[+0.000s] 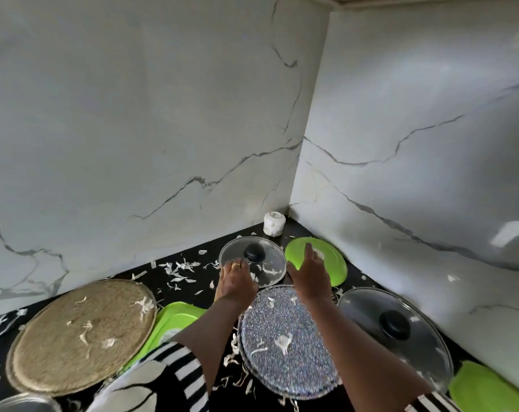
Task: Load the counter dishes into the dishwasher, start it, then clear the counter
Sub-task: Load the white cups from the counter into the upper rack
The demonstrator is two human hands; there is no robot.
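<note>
While the left hand (pixel 237 281) is resting on the near-left rim of the small round glass lid with a black knob (pixel 271 263), just below the frame's centre, I cannot tell whether its fingers are pinching that rim or only lying on it. The right hand (pixel 310 275) is spreading open, fingers straight, over the bright green round plate (pixel 335 266) just right of that lid. Both are sitting on the black table (pixel 187 295), which is carrying white peel scraps. Nearer, a glittery silver round plate (pixel 285 337) is lying between the forearms, with a large glass lid (pixel 424 346) to its right. At lower left, a round golden textured tray (pixel 83 334) is overlapping another green plate (pixel 175 316). A small white jar (pixel 273 223) is standing in the marble corner.
</note>
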